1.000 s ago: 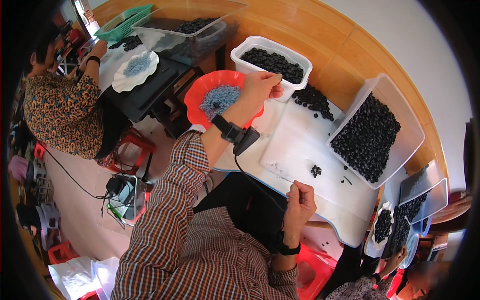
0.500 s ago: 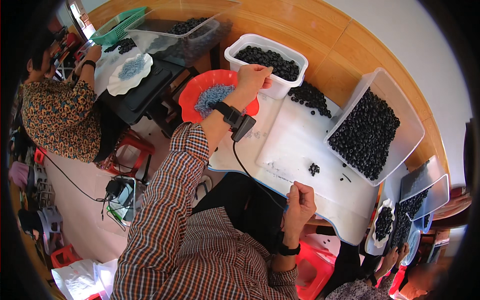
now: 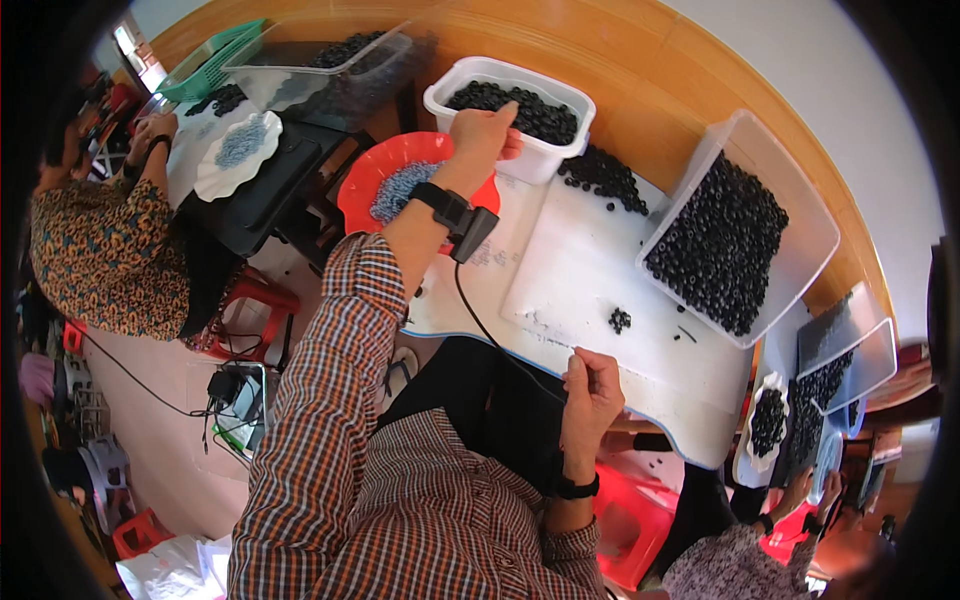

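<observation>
My left hand (image 3: 484,136) reaches out to the near edge of a white tub (image 3: 437,101) full of small black rings (image 3: 540,118). Its thumb and fingers are pinched together above the rings; what is between them, if anything, does not show. Below that wrist sits a red scalloped bowl (image 3: 358,186) holding many small blue-grey pieces (image 3: 402,190). Just off the table's front edge is my right hand (image 3: 592,398), with thumb and forefinger pressed together. Anything in that pinch is too small to name.
A clear bin (image 3: 817,235) of black rings lies tipped at the table's right. Loose rings (image 3: 605,180) and a small cluster (image 3: 620,320) lie on the white board (image 3: 560,270). A cable (image 3: 480,312) hangs from my left wrist. Co-workers sit at left and right.
The whole view has shifted a little. My left hand has moved slightly farther over the tub, still pinched. My right hand stays closed near the table's edge.
</observation>
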Available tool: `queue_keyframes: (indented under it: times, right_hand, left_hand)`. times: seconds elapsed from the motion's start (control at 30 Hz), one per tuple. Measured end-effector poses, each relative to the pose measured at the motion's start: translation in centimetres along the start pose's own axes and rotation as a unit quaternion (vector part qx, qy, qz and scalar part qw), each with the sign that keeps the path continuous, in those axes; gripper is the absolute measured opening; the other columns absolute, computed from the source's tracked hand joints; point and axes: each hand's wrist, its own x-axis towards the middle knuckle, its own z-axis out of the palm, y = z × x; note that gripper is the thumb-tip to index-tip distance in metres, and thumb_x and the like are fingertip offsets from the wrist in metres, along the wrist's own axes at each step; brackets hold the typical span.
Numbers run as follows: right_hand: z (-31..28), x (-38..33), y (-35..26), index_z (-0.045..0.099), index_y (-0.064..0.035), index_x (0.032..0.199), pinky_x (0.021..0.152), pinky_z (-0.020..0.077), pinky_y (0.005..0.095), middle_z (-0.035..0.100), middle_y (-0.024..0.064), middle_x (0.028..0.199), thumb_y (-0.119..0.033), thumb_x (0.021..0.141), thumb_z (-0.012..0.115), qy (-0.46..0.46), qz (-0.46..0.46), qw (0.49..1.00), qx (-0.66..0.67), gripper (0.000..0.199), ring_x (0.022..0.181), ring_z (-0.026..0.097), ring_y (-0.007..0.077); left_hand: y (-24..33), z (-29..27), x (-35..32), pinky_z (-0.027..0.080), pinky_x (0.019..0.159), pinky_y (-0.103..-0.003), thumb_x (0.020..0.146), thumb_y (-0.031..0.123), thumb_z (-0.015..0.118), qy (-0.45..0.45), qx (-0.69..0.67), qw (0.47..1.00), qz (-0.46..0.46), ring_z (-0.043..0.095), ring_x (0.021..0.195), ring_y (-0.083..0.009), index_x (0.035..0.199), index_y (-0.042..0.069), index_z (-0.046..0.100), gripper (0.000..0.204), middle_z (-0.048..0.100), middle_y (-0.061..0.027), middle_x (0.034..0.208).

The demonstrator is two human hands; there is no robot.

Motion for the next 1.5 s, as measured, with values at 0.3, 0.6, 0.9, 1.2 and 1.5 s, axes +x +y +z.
queue_keyframes:
  times: [0.3,0.6,0.9,1.2,1.5]
  right_hand:
    - [0.9,-0.2,-0.1,0.064,0.0013,0.094,0.062,0.0438,0.0197,0.058,-0.0003,0.079,0.001,0.088,0.065,-0.009,-0.006,1.0,0.012,0.006,0.068,0.052,0.0056]
    - [1.4,-0.6,0.6,0.065,-0.0002,0.092,0.06,0.0452,0.0219,0.058,0.0024,0.079,0.0,0.087,0.067,-0.047,-0.034,0.998,-0.028,0.005,0.066,0.054,0.0067]
    - [1.0,-1.4,-0.3,0.065,-0.0003,0.091,0.058,0.0449,0.0245,0.059,0.0062,0.08,0.002,0.085,0.067,-0.061,-0.078,0.991,-0.086,0.007,0.064,0.056,0.0112]
    - [1.6,-2.0,-1.1,0.065,-0.0002,0.09,0.061,0.0474,0.0255,0.061,0.009,0.081,0.001,0.084,0.068,-0.071,-0.082,0.989,-0.102,0.007,0.067,0.06,0.0146]
    - [1.9,-2.6,-1.1,0.065,0.0,0.093,0.058,0.0452,0.0247,0.058,0.0079,0.08,0.0,0.085,0.067,-0.078,-0.122,0.985,-0.097,0.008,0.064,0.057,0.0134]
  left_hand:
    - [1.6,-0.3,-6.3,0.054,0.061,-0.026,0.091,0.018,0.067,-0.171,-0.069,0.983,-0.017,0.064,0.066,-0.0142,0.098,-0.003,0.064,0.022,0.066,-0.0092,0.079]
    - [9.7,-1.7,-23.9,0.049,0.065,-0.026,0.101,0.019,0.047,-0.426,-0.066,0.898,0.087,0.061,0.07,-0.0154,0.109,-0.006,0.063,0.031,0.066,-0.011,0.091]
    - [13.1,-6.5,-27.1,0.054,0.073,-0.031,0.095,0.009,0.047,-0.607,-0.108,0.766,0.179,0.066,0.076,-0.0268,0.099,-0.01,0.063,0.025,0.064,-0.0183,0.089]
    - [15.5,-5.3,-27.7,0.054,0.074,-0.035,0.092,0.01,0.052,-0.617,-0.183,0.732,0.222,0.066,0.077,-0.0278,0.093,-0.008,0.062,0.021,0.063,-0.017,0.086]
    - [15.1,-10.5,-31.1,0.054,0.074,-0.04,0.088,0.011,0.056,-0.676,-0.283,0.638,0.238,0.065,0.078,-0.0289,0.087,-0.006,0.062,0.018,0.063,-0.0156,0.082]
